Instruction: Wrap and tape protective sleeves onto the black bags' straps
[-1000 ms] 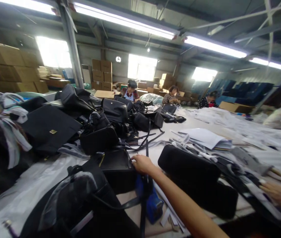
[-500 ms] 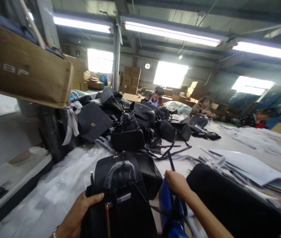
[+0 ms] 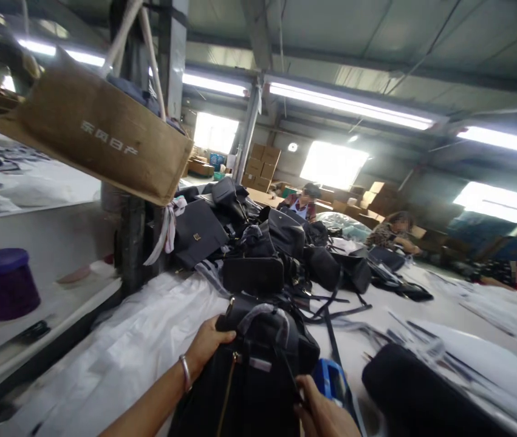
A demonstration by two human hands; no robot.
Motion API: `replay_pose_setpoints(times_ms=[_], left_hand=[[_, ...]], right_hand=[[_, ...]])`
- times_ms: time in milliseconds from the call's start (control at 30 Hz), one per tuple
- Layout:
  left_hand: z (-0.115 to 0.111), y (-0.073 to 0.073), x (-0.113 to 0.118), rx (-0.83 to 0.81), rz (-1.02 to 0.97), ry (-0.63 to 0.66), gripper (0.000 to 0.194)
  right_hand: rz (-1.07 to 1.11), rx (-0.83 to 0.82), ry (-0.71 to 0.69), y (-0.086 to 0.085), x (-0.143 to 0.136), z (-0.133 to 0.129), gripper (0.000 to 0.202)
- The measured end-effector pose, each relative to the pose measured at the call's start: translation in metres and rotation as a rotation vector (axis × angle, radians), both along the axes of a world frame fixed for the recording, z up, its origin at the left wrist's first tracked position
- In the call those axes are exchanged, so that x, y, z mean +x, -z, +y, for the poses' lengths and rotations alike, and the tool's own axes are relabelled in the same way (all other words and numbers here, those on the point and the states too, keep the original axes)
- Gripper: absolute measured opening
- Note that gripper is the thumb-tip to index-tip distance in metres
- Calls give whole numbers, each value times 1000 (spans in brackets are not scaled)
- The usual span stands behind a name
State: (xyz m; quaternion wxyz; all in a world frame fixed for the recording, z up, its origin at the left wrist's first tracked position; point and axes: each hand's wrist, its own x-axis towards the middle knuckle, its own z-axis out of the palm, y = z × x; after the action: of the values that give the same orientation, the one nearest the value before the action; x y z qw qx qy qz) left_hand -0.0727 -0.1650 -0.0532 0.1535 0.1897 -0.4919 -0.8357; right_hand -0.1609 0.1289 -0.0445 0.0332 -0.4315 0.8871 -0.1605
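A black backpack (image 3: 249,388) with a gold zip and a plastic-wrapped top handle stands in front of me at the bottom centre. My left hand (image 3: 210,346), a silver bangle on its wrist, grips the bag's upper left edge with the thumb on the near side. At its right side, my right hand (image 3: 319,409) has its fingers closed on the backpack's edge or a strap there; which one is hard to make out. A shiny blue object (image 3: 331,379) of unclear kind lies just beyond my right hand.
Behind the backpack rises a heap of black bags (image 3: 280,233). White sheeting (image 3: 135,340) covers the left table edge, and another black bag (image 3: 422,388) lies right. A brown tote (image 3: 103,133) hangs at the upper left. Co-workers sit across the table.
My right hand has left the blue object's top and moved down to the backpack's right side. My left hand now holds the bag higher up. The view has swung left.
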Motion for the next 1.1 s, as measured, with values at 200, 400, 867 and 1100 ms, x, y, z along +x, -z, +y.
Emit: replay_pose_setpoints(times_ms=[200,400,867,1100], left_hand=[[9,4,2,-18,41,2,35],[-3,15,-19,-118,42,-28,37],[-13,24,-71,-815,-255,-298,45],[63,44,22,-1522,-259,-232,67]], right_hand=[[11,-29,1,11,-18,-20,55],[61,-5,32,65,-54,-58,63],[57,145,153,27,-85,-84,64],[69,117,126,23,-63,-69,60]])
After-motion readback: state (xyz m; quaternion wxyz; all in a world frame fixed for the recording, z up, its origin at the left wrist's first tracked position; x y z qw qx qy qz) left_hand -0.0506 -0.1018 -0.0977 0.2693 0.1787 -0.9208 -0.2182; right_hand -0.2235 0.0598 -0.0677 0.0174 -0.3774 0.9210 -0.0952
